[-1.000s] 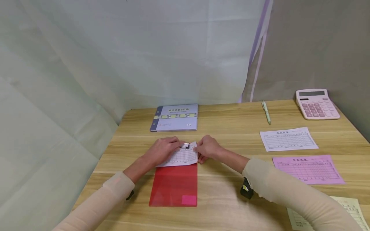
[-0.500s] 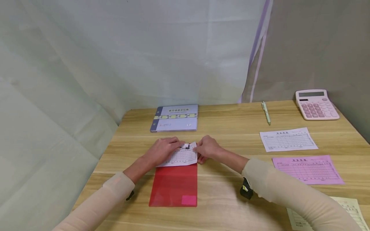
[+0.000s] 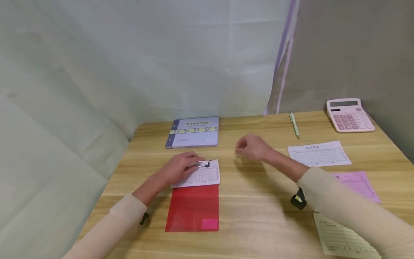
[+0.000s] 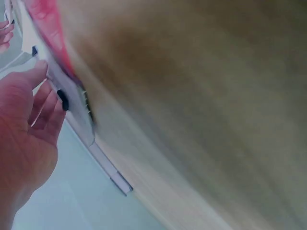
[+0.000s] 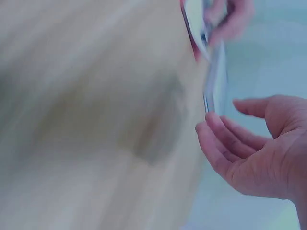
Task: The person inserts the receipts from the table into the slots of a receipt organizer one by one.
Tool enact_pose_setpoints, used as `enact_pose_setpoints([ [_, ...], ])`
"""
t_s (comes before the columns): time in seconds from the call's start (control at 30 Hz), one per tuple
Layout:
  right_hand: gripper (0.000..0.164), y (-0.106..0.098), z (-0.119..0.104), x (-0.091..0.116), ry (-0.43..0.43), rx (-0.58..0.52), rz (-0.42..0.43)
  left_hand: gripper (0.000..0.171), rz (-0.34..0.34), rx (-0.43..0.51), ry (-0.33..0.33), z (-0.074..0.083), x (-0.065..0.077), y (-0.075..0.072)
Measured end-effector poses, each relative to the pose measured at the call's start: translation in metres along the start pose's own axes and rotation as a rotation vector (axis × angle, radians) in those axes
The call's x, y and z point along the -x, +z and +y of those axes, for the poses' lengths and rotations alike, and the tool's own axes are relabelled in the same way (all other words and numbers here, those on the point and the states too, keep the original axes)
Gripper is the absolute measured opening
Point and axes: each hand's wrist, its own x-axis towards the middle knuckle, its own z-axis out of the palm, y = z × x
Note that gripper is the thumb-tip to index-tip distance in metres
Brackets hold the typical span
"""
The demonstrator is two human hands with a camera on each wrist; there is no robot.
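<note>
A red clipboard [image 3: 192, 208] lies on the wooden table with a white printed form [image 3: 207, 175] over its upper part. At its top edge my left hand [image 3: 179, 168] holds the metal clip [image 3: 204, 164], thumb on one side and fingers on the other. The left wrist view shows this hand [image 4: 29, 120] from the side; the exact contact is partly hidden. My right hand [image 3: 253, 147] hovers above the table to the right of the clipboard, fingers loosely curved around nothing. In the right wrist view, thumb and fingers of the right hand [image 5: 261, 153] stand apart.
A blue-grey account book [image 3: 194, 133] lies behind the clipboard. On the right lie a pen [image 3: 294, 125], a pink calculator [image 3: 349, 115], a white form [image 3: 318, 153], a pink form [image 3: 359, 185] and a yellow form [image 3: 343, 235], partly under the right forearm.
My right hand has let go of the white form's right edge and moved up and to the right. My left hand stays at the clip. The view has shifted slightly.
</note>
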Motion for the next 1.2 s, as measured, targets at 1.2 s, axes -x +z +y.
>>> enact_pose_setpoints([
  [1.2,0.042,-0.159,0.219,0.123,0.142,0.264,0.298,0.044,-0.009,0.275,-0.110,-0.013,-0.008,0.001],
])
